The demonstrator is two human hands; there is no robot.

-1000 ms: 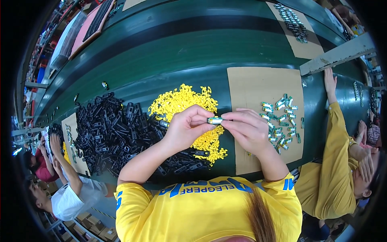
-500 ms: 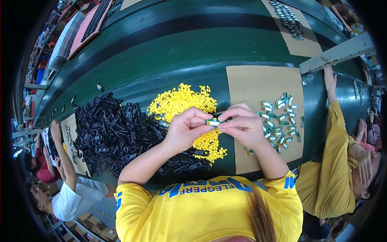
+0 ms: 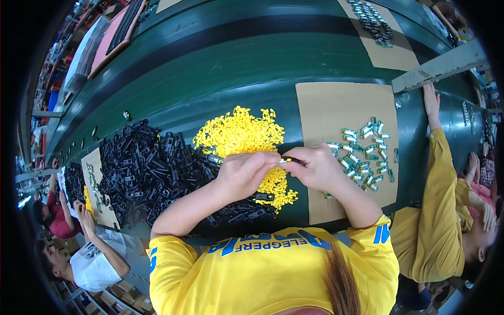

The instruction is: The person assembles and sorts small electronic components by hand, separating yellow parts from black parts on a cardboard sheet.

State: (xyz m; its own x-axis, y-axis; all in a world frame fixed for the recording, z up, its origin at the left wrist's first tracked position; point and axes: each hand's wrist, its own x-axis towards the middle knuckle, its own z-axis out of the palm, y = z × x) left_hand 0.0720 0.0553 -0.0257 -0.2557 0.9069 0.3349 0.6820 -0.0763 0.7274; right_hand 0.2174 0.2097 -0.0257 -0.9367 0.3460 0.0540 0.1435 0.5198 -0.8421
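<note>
In front of my chest, my left hand (image 3: 242, 174) and my right hand (image 3: 316, 166) are closed on one small assembly (image 3: 285, 159) and nearly meet. It shows a dark body with a bit of yellow and a pale strip; my fingers hide most of it. Beyond and beneath the hands lies a heap of small yellow plastic pieces (image 3: 239, 131). A large pile of black plastic housings (image 3: 152, 173) spreads to the left. Right of my hands, several green-and-silver parts (image 3: 362, 157) lie on a cardboard sheet (image 3: 344, 107).
A green conveyor belt (image 3: 210, 63) runs beyond the piles. At the right stands a grey metal bar (image 3: 441, 67), beside a co-worker's hand (image 3: 431, 102) and mustard sleeve (image 3: 440, 157). Another person in a white shirt (image 3: 97, 268) works at the left. More parts (image 3: 370, 21) lie on far cardboard.
My left hand has turned and its fingers now cover more of the assembly, whose green and silver side showed before. The co-worker at the left has moved their arms.
</note>
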